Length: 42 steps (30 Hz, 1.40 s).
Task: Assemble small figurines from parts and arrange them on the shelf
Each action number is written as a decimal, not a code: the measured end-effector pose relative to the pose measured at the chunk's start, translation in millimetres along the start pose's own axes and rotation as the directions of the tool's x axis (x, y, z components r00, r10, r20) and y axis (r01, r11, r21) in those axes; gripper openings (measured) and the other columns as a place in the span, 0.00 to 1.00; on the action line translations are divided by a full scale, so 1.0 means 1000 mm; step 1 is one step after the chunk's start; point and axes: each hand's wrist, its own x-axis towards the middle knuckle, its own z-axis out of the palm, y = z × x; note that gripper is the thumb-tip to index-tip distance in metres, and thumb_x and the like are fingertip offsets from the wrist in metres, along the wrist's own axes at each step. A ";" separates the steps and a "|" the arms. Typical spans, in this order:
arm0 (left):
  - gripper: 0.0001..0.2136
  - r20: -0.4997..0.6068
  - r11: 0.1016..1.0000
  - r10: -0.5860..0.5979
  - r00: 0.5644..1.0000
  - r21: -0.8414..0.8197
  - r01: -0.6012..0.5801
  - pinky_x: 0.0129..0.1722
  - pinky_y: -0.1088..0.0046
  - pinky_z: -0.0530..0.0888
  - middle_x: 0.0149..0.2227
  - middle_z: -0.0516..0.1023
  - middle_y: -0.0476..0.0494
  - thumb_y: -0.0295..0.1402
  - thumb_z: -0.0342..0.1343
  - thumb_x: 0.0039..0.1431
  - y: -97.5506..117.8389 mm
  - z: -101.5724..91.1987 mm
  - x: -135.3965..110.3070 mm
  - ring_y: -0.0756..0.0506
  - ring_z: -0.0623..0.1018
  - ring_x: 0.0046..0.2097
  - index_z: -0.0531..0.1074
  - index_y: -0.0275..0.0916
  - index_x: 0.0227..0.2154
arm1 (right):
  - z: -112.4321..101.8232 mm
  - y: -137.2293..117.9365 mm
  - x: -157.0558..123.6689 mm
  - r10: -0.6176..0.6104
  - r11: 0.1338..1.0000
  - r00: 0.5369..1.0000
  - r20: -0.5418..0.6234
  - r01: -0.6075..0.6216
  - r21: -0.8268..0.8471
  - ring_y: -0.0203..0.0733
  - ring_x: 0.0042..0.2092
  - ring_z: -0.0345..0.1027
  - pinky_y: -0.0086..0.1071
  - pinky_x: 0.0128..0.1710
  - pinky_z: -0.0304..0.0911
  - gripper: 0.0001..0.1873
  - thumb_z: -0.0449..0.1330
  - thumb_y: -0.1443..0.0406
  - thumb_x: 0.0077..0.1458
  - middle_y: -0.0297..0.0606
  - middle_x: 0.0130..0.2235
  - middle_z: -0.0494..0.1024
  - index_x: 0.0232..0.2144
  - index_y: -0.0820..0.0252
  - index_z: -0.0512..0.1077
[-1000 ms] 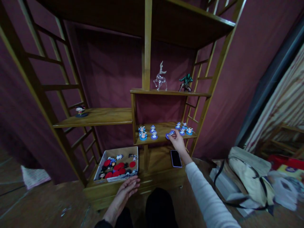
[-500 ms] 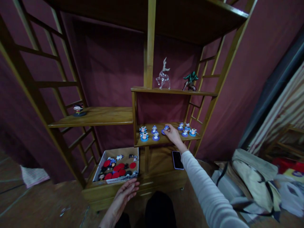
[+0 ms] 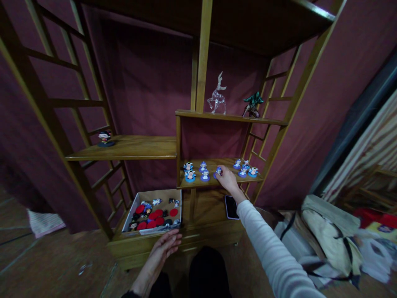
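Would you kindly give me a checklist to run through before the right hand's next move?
1. Right hand touching the purple-based figurine: ok.
2. That figurine upright: ok.
3. Its base flat on the wooden shelf: cannot tell, partly hidden by the hand.
4. Left hand empty: ok, just in front of the box.
5. Neighbouring figurines upright: ok.

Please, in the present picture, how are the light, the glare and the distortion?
Head view: dim, with dark shade under the top shelf; head view: whitish glare on its right front edge; head view: side posts splay outward, probably wide-angle distortion; head view: the figurine in the right hand lacks fine detail.
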 end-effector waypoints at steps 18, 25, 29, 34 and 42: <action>0.21 0.029 1.000 0.030 0.999 0.001 -0.030 0.43 0.66 0.70 0.46 0.75 0.36 0.41 0.61 0.44 0.001 -0.004 -0.004 0.41 0.76 0.44 0.72 0.39 0.43 | 0.001 0.004 -0.004 0.005 0.995 0.997 0.073 0.002 -0.098 0.41 0.40 0.66 0.33 0.41 0.59 0.19 0.56 0.63 0.49 0.40 0.42 0.72 0.45 0.56 0.66; 0.21 0.014 0.999 0.029 0.999 0.015 -0.029 0.42 0.68 0.70 0.45 0.75 0.37 0.40 0.60 0.45 -0.003 -0.006 -0.003 0.42 0.76 0.44 0.71 0.39 0.43 | 0.005 0.002 -0.007 0.070 0.991 0.997 0.027 -0.067 -0.116 0.43 0.41 0.67 0.34 0.41 0.60 0.21 0.56 0.63 0.48 0.41 0.44 0.71 0.47 0.56 0.64; 0.20 -0.001 0.999 0.049 0.999 0.003 -0.048 0.42 0.68 0.70 0.45 0.75 0.37 0.40 0.60 0.46 -0.001 -0.005 -0.006 0.42 0.76 0.43 0.71 0.38 0.43 | 0.007 0.002 -0.011 0.078 0.990 0.997 -0.007 -0.078 -0.116 0.44 0.42 0.67 0.35 0.42 0.60 0.22 0.55 0.62 0.49 0.41 0.44 0.71 0.48 0.56 0.64; 0.19 -0.007 0.998 0.066 0.998 0.010 -0.066 0.41 0.69 0.70 0.44 0.76 0.37 0.39 0.59 0.47 0.002 -0.004 -0.009 0.43 0.76 0.42 0.71 0.38 0.42 | 0.004 0.007 -0.011 0.045 0.999 0.999 -0.001 -0.045 0.009 0.43 0.40 0.67 0.38 0.43 0.61 0.26 0.57 0.60 0.47 0.41 0.43 0.71 0.50 0.57 0.62; 0.18 -0.087 0.992 0.126 0.988 -0.018 -0.128 0.37 0.72 0.69 0.40 0.77 0.37 0.36 0.62 0.43 -0.007 -0.009 -0.004 0.45 0.77 0.38 0.73 0.37 0.39 | -0.003 0.008 -0.054 0.192 0.842 0.948 -0.252 -0.027 0.539 0.39 0.40 0.67 0.38 0.45 0.62 0.23 0.55 0.59 0.48 0.42 0.41 0.73 0.47 0.61 0.65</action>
